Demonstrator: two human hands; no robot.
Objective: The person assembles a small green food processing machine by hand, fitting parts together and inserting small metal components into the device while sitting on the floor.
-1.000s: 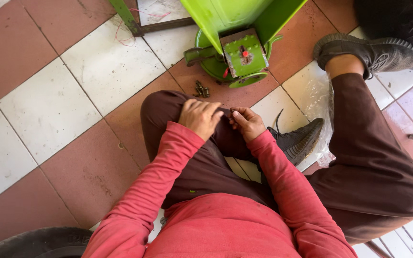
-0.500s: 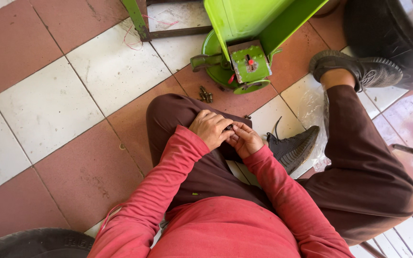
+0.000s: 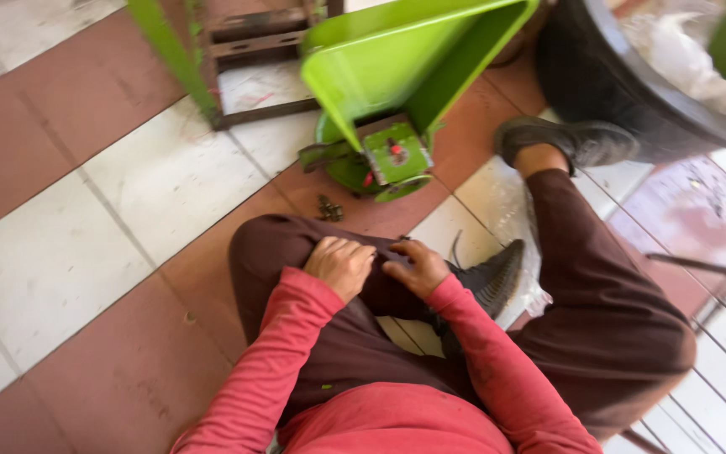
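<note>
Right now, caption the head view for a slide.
Seated person's left hand and right hand rest on dark brown trouser leg beside bright green metal machine.

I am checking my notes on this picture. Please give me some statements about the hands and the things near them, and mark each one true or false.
1. Both hands rest on the person's bent leg. True: the left hand and right hand lie on the dark trousers.
2. The machine is blue. False: it is green.
3. Small dark parts lie on the floor. True.
4. The right hand grips the machine. False: it is apart from it.
</note>
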